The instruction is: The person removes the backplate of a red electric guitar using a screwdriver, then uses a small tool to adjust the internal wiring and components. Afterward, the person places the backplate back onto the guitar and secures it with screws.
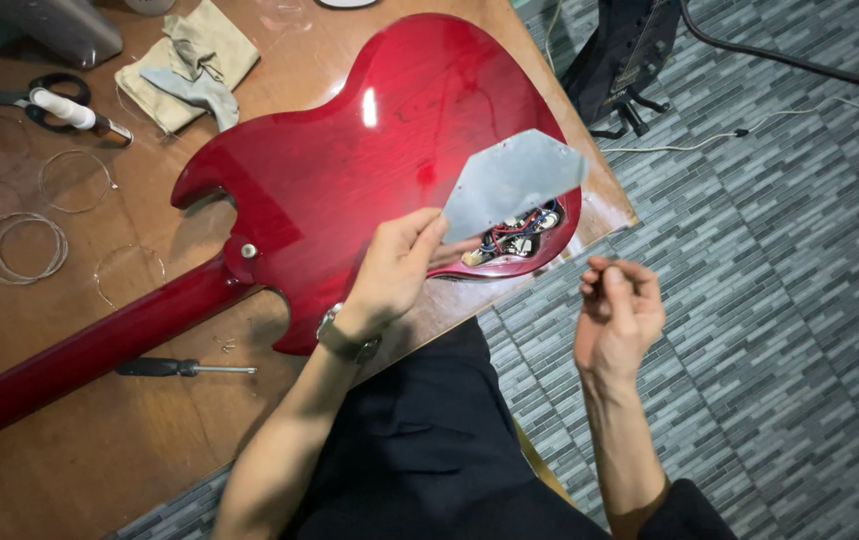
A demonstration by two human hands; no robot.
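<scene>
Red electric guitar (369, 150) lies face down on the wooden surface (99, 440), body toward the person, neck (79, 350) running off to the lower left. Left hand (394, 270) pinches the grey cover plate (509, 180) by its lower corner, thumb and fingers closed on the edge; the plate is lifted and tilted up off the body, touching it nowhere that I can see. Beneath it the control cavity (519, 235) stands open near the lower edge of the body, with blue, red and dark wires visible inside. Right hand (617, 305) is held in the air beside the surface's edge, over the tiled floor (799, 300), fingertips pressed together as if pinching something small; whether it holds anything is too small to tell. A wristwatch (347, 340) sits on the left wrist. On the surface: a screwdriver (184, 368) just below the neck, coils of guitar string (19, 245) to the left, scissors (49, 100) and a folded cloth (189, 65) at the far side. Judgement: the step in hand is the opening of the cavity, cover already free of the body. The next move calls for a place to set the plate flat, away from the wiring, and care that nothing small in the right fingers drops to the floor.
</scene>
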